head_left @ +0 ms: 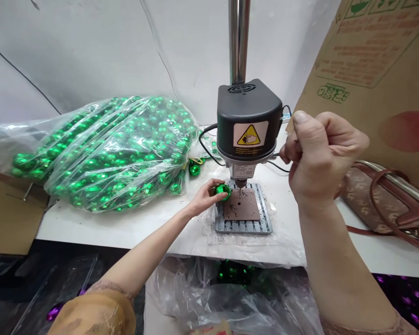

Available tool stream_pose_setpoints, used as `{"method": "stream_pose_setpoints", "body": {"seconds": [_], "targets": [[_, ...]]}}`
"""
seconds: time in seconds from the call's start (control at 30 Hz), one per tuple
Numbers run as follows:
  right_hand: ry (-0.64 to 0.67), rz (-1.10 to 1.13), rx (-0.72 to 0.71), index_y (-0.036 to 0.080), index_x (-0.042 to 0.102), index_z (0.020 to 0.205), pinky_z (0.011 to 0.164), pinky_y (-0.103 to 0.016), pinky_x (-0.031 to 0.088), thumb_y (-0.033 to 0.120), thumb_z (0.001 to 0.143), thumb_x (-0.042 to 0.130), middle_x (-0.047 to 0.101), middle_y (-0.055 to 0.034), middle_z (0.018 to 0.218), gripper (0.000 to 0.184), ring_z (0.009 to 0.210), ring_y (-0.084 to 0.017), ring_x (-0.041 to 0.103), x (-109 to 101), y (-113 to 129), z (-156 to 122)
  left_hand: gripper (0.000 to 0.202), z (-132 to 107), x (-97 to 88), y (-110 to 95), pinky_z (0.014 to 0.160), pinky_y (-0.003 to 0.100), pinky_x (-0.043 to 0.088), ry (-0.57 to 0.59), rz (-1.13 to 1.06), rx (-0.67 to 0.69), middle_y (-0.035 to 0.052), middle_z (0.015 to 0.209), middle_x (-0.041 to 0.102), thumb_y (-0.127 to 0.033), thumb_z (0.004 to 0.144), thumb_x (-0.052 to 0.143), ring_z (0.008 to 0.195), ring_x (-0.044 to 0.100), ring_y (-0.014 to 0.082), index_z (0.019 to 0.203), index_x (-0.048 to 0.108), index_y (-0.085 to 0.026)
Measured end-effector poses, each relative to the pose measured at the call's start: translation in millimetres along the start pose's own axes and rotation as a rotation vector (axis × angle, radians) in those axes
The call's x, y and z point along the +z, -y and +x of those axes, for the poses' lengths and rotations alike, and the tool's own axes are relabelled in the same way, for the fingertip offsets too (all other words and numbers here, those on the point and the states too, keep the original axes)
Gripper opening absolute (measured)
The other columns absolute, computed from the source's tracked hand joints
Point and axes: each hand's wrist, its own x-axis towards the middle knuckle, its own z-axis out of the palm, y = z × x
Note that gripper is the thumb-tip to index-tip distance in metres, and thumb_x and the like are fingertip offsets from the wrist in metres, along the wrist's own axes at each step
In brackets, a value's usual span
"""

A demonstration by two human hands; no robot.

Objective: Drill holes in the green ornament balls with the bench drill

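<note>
A shiny green mirror ball is pinched in the fingers of my left hand. It is over the left edge of a brown square board, which has a dark hole and lies on the slotted metal base of a small bench drill press. The drill chuck points down just to the right of the ball. My right hand is closed round the drill's feed lever at the right side of the black motor housing; most of the lever is hidden by the fingers.
A large clear bag of green mirror balls lies left on the white table. One loose green ball sits behind. At right are a cardboard box and a handbag. Clear plastic hangs below the table's front edge.
</note>
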Motion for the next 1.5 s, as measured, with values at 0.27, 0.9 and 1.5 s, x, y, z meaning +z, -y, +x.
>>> {"method": "stream_pose_setpoints", "body": {"seconds": [0.27,0.9,1.5], "targets": [[0.018,-0.028,-0.023,0.02,0.031,0.053,0.045,-0.025,0.025,0.023,0.087,0.062,0.03,0.0066,0.046,0.046,0.041,-0.004,0.032,-3,-5,-1,0.067,2,15.3,10,0.085,0.032,0.048,-0.038,-0.003,0.014,0.0077,0.107,0.067,-0.043,0.065,0.087,0.095,0.062,0.0192,0.118,0.058,-0.016],[0.026,-0.038,-0.034,0.02,0.029,0.055,0.049,-0.026,0.026,0.032,0.088,0.062,0.024,0.0049,0.051,0.048,0.046,-0.005,0.031,-3,-6,-3,0.065,1,48.2,23,0.1,0.043,0.046,-0.102,0.378,0.126,0.0086,0.118,0.062,-0.042,0.064,0.087,0.113,0.058,0.0282,0.119,0.06,-0.021],[-0.026,0.012,-0.155,0.018,0.025,0.051,0.043,-0.027,0.023,0.025,0.087,0.06,0.026,0.007,0.046,0.05,0.04,-0.004,0.03,-11,-13,-29,0.06,0,58.6,36,0.107,0.045,0.044,-0.111,0.226,0.146,0.009,0.127,0.059,-0.042,0.069,0.085,0.12,0.056,0.0288,0.119,0.058,-0.023]]}}
